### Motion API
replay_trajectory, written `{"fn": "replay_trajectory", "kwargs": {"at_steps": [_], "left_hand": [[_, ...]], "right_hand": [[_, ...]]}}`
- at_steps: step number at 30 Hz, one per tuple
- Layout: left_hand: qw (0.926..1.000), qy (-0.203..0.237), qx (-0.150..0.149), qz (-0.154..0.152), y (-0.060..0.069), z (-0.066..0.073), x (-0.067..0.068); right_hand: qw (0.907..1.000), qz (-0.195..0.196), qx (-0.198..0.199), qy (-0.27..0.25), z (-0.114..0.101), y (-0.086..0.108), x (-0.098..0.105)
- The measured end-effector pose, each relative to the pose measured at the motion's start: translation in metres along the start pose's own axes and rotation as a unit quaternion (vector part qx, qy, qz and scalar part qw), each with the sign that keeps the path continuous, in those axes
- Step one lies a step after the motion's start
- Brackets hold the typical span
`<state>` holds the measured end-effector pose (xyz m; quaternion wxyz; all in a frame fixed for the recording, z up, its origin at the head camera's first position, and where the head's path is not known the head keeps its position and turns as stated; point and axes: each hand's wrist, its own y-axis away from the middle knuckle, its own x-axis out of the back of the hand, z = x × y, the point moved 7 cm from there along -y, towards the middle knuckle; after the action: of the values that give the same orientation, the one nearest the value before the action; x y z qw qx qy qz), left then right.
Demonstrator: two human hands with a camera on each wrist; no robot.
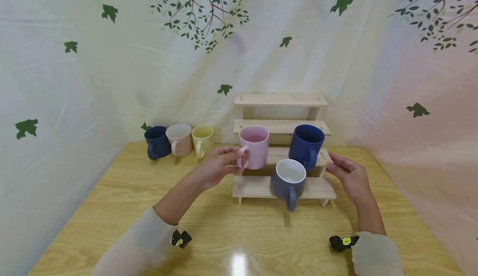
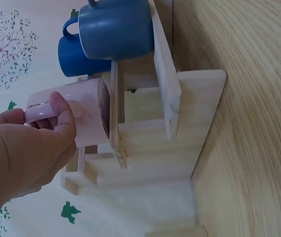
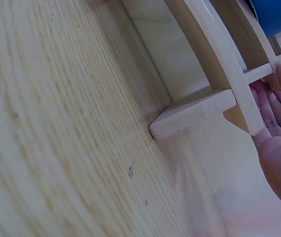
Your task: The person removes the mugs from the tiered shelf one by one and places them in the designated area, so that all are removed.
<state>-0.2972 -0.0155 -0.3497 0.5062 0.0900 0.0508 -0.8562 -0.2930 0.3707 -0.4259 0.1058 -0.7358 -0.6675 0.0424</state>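
My left hand [image 1: 218, 166] pinches the handle of a pink mug [image 1: 257, 147], which is upright at the left end of the stepped wooden shelf's second tier. In the left wrist view the pink mug [image 2: 88, 111] has its base at the board; whether its full weight rests there I cannot tell. My right hand [image 1: 349, 178] grips the right end of that same tier, thumb above and fingers below, as the right wrist view of the wooden shelf [image 3: 219, 59] shows. A blue mug [image 1: 304, 141] stands right on the second tier, and a grey mug [image 1: 284, 186] on the lowest.
On the table [image 1: 224, 230], left of the shelf, stand a dark blue mug [image 1: 160, 143], a pale pink mug [image 1: 183, 139] and a yellow mug [image 1: 203, 137] in a row. A leaf-printed cloth [image 1: 168, 85] hangs behind the table. The upper tiers [image 1: 280, 99] rise at the back.
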Motion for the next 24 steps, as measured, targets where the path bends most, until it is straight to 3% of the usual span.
{"fn": "replay_trajectory", "kwargs": {"at_steps": [15, 24], "left_hand": [[0.9977, -0.047, -0.044, 0.023, 0.042, 0.030, 0.061], [0.9956, -0.039, -0.078, 0.033, 0.068, 0.047, 0.100]], "right_hand": [[1.0000, 0.002, 0.000, -0.003, -0.001, 0.000, 0.000], [1.0000, 0.002, -0.007, 0.006, -0.001, -0.001, 0.001]]}}
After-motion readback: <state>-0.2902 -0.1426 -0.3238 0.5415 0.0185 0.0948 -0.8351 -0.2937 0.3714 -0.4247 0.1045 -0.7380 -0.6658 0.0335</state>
